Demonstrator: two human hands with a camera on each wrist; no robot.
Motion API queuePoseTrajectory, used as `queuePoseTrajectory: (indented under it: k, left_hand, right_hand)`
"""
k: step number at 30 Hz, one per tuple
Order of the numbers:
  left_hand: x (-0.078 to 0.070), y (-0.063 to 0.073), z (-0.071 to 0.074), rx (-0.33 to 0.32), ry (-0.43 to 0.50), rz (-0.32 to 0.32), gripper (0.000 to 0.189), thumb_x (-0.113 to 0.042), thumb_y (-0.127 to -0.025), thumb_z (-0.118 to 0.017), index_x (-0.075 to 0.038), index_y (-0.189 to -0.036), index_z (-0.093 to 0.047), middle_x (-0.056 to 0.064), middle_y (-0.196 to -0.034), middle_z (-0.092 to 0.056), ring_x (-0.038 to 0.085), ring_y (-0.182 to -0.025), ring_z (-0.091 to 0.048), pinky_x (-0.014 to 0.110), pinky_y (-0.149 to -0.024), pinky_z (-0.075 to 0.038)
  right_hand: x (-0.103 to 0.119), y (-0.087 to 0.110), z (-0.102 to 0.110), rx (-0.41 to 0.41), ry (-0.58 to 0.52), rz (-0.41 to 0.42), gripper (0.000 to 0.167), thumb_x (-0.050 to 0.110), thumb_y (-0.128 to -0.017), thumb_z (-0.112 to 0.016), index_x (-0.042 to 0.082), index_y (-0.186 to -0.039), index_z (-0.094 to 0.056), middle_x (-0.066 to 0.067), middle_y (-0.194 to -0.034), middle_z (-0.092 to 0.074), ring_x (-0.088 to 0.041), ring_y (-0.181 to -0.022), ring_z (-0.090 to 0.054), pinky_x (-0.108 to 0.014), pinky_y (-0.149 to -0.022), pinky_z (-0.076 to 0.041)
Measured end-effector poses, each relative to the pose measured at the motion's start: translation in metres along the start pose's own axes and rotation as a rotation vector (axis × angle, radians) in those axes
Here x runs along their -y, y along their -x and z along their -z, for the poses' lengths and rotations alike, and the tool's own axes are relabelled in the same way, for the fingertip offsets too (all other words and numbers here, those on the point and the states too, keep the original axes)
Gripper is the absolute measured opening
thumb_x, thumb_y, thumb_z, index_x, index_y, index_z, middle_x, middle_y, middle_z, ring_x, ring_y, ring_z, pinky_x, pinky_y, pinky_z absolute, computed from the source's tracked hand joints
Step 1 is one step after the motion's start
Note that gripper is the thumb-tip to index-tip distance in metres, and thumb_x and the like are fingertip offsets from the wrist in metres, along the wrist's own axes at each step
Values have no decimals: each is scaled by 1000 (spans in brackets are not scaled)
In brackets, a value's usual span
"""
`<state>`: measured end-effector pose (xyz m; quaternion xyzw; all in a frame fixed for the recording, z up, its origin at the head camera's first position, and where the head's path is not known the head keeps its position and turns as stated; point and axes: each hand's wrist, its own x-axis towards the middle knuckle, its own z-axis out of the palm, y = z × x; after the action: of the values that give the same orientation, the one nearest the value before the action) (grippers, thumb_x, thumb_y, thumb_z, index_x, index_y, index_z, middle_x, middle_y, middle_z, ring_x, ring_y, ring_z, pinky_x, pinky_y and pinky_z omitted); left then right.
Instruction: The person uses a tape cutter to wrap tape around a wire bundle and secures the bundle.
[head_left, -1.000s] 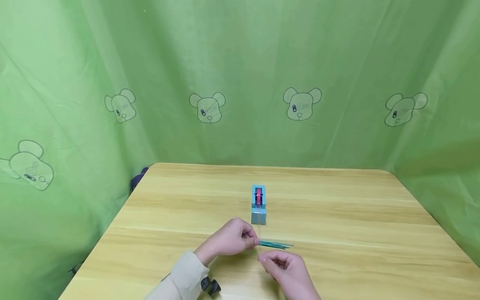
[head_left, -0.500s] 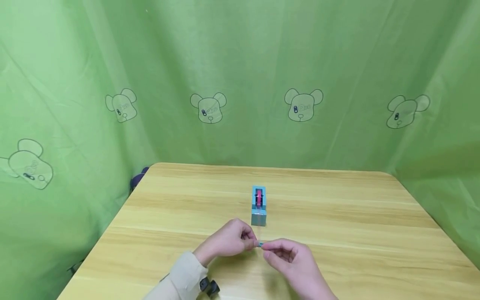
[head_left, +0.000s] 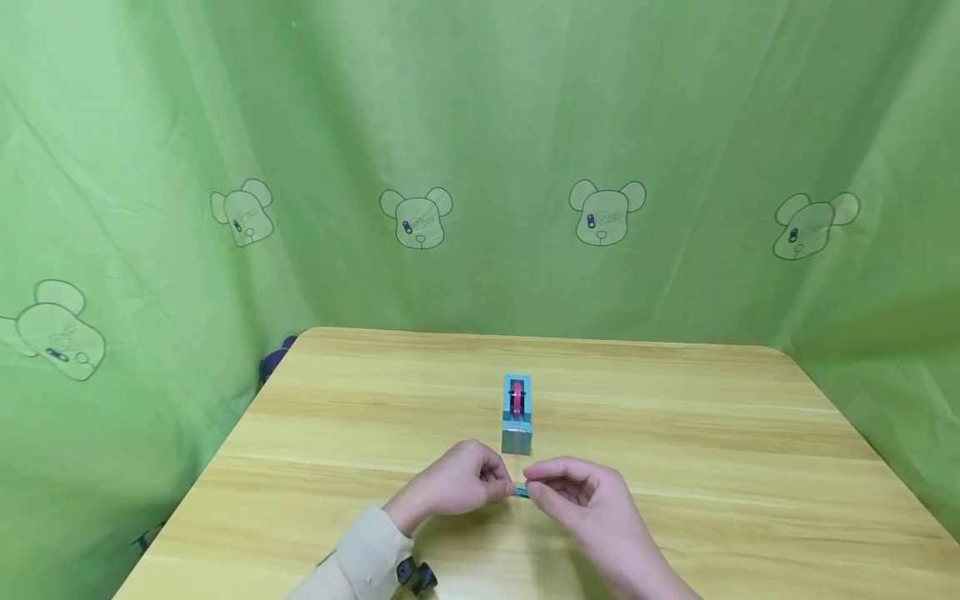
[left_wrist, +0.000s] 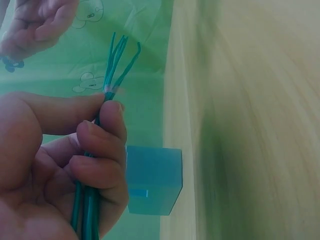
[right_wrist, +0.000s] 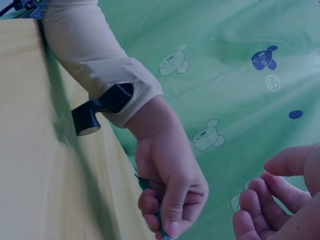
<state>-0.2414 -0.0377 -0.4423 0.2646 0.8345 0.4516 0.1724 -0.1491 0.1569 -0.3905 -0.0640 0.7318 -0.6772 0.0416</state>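
Note:
My left hand (head_left: 468, 479) grips a bundle of thin teal wires (left_wrist: 115, 62), thumb and fingers curled round it. In the left wrist view the free ends fan out above the fingertips, and a strip of clear tape (left_wrist: 107, 90) crosses the bundle just past them. Toward the head camera from the blue tape dispenser (head_left: 517, 440), that strip runs faintly down to the wires. My right hand (head_left: 592, 500) is close beside the bundle in the head view. From the right wrist, my right fingers (right_wrist: 262, 200) look loosely bent, with nothing between them and the thumb.
A pink tape roll (head_left: 517, 398) sits inside the dispenser on the wooden table (head_left: 697, 417). Green curtain (head_left: 495, 108) with bear-head prints surrounds the table. A black wrist camera (head_left: 416, 575) is strapped to my left sleeve (head_left: 371, 550).
My right hand has moved forward, away from me, to the wires and now covers their right-hand ends in the head view. The left hand keeps its grip in nearly the same spot.

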Motion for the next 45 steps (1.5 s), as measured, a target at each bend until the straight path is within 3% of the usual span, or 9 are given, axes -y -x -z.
queuePoseTrajectory:
  k: [12, 20, 27, 35, 45]
  left_hand:
    - [1, 0, 2, 9, -2, -17, 16, -15, -91, -72, -6, -78, -73, -1, -61, -61, 5, -49, -45, 19, -47, -38]
    - [1, -1, 2, 15, -9, -21, 16, -14, -91, -71, -6, -78, -74, 5, -62, -63, 5, -48, -44, 19, -47, -37]
    - [0, -2, 2, 5, -15, -23, 12, -12, -90, -73, -7, -78, -74, 4, -64, -65, 5, -50, -48, 20, -48, -41]
    - [1, 0, 1, 6, -26, -29, 12, -10, -89, -73, -7, -78, -73, 4, -64, -65, 5, -51, -48, 20, -49, -42]
    - [2, -2, 0, 2, -67, -34, 14, -12, -90, -72, -10, -77, -70, -6, -64, -61, 6, -55, -50, 22, -52, -45]
  right_hand:
    - [18, -11, 4, -33, -11, 9, 24, 9, -89, -74, -1, -110, -69, -12, -108, -68, -25, -100, -64, -28, -85, -53]
    - [21, -23, 7, -60, -1, 8, 25, 10, -89, -74, -1, -111, -69, -13, -110, -68, -22, -101, -64, -27, -88, -52]
    - [12, -41, 13, -81, -1, 22, 26, 8, -90, -73, -3, -112, -68, -14, -112, -67, -23, -102, -64, -27, -90, -51]
    - [-8, -58, 17, -121, -1, -31, 26, 7, -89, -73, -4, -112, -68, -13, -114, -68, -21, -103, -64, -27, -91, -50]
    - [-23, -70, 23, -106, 20, -57, 31, 8, -90, -72, -6, -116, -65, -18, -117, -65, -24, -103, -63, -26, -90, -49]
